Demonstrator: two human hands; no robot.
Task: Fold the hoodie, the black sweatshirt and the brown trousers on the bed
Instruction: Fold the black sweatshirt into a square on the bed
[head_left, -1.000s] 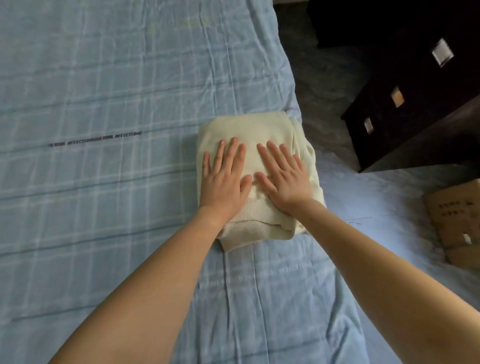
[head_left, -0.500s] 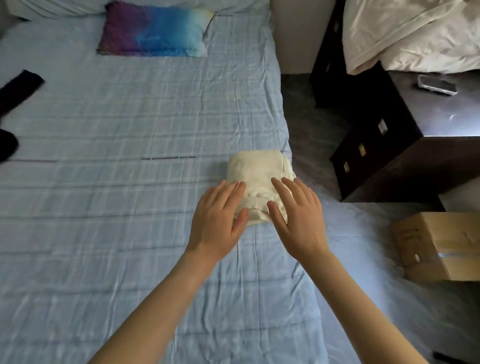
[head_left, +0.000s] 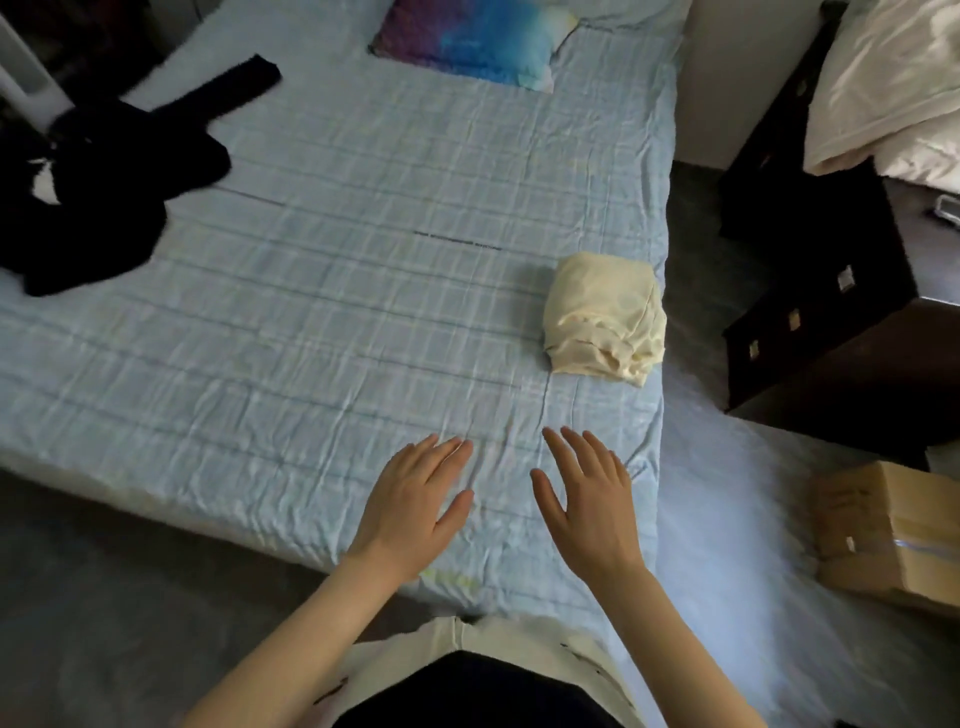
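Note:
A cream garment (head_left: 605, 318), folded into a compact bundle, lies near the right edge of the bed (head_left: 322, 291), which has a light blue checked sheet. A black sweatshirt (head_left: 104, 176) lies crumpled at the far left, one sleeve stretched toward the headboard. My left hand (head_left: 413, 506) and my right hand (head_left: 587, 499) hover flat over the sheet near the bed's front edge, fingers spread, holding nothing, well short of the cream bundle. No brown trousers are in view.
A purple and blue pillow (head_left: 472, 39) lies at the head of the bed. A dark chest of drawers (head_left: 831, 312) stands to the right with cream bedding (head_left: 893, 88) on top. A cardboard box (head_left: 893, 535) sits on the floor at the right.
Both hands lifted off the cream bundle, which they were pressing flat, and drew back toward the bed's front edge. The view pulled back and the black sweatshirt and pillow came into sight.

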